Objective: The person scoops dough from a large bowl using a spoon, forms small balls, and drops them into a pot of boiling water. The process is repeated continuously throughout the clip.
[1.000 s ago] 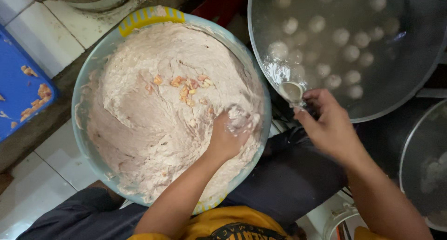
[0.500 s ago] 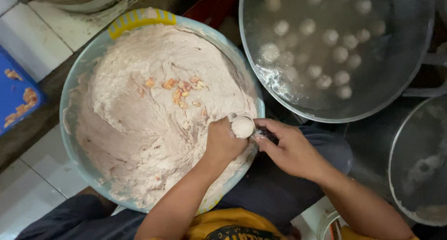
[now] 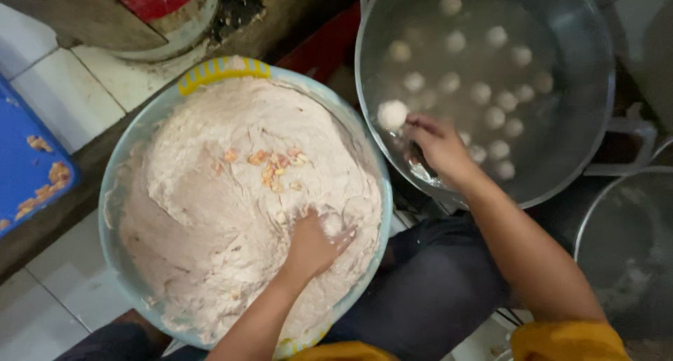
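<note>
Dropping a formed ball point(image 3: 392, 113) off your spoon point(image 3: 423, 166) looks like the step in hand: your right hand point(image 3: 438, 149) is closed round the spoon handle at the near left rim of the metal pot point(image 3: 596, 116), where pale balls point(image 3: 491, 94) float in water. Your left hand point(image 3: 315, 243), fingers curled, digs into the paste point(image 3: 210, 214) near the right edge of the blue basin point(image 3: 116, 186). Next, judge a fresh squeeze: gather enough paste for an even ball.
</note>
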`<state>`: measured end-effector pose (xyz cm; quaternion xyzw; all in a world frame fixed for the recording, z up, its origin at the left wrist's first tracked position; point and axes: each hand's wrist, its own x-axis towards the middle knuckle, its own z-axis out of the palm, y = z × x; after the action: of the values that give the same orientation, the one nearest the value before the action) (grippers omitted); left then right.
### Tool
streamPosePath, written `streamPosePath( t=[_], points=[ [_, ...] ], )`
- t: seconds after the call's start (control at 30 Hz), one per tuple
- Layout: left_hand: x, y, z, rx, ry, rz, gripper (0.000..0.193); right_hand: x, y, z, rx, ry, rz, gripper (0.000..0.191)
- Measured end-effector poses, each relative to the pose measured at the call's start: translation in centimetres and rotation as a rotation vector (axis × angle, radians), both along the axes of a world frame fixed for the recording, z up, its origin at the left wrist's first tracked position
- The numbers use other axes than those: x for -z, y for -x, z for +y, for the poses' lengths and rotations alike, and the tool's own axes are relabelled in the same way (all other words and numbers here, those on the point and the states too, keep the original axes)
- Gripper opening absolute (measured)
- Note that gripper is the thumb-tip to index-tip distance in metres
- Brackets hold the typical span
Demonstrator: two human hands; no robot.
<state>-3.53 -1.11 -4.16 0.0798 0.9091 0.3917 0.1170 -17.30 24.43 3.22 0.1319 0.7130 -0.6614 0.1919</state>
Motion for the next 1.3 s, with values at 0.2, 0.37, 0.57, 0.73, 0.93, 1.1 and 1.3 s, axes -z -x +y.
streamPosePath(
  t=[0.2,0.37,0.57,0.73,0.93,1.1,1.3],
  points=[
    [0.1,0.5,1.7,-0.043,-0.229,0.17,0.02,0.0,3.0,-0.2,-0.201,-0.914,0.47,0.041],
    [-1.4,1.2,2.5,-0.265,-0.273,0.108,0.021,-2.4,-0.9,-0.5,-0.133,-0.734,0.36,0.038],
    [-1.9,1.6,3.1,-0.294,-0.465,0.266,0.029,-4.1,-9.4,-2.9,-0.391,-0.357,0.24,0.044],
    [-1.5,1.8,3.3,-0.144,-0.228,0.179,0.017,-4.2,-11.2,-4.3,-0.423,-0.486,0.102,0.045],
    [-2.8,1.9,3.2,-0.237,0.034,-0.163,0.049,-2.5,-9.7,-4.5,-0.439,-0.005,-0.184,0.04],
    [-3.2,-0.6,1.9,-0.239,0.088,0.017,0.071,-1.6,-6.6,-2.5,-0.373,-0.102,-0.159,0.039],
    [-0.7,-1.5,0.6,-0.152,-0.205,-0.027,0.043,-0.1,0.5,-0.8,-0.013,-0.251,-0.136,0.038]
  ],
)
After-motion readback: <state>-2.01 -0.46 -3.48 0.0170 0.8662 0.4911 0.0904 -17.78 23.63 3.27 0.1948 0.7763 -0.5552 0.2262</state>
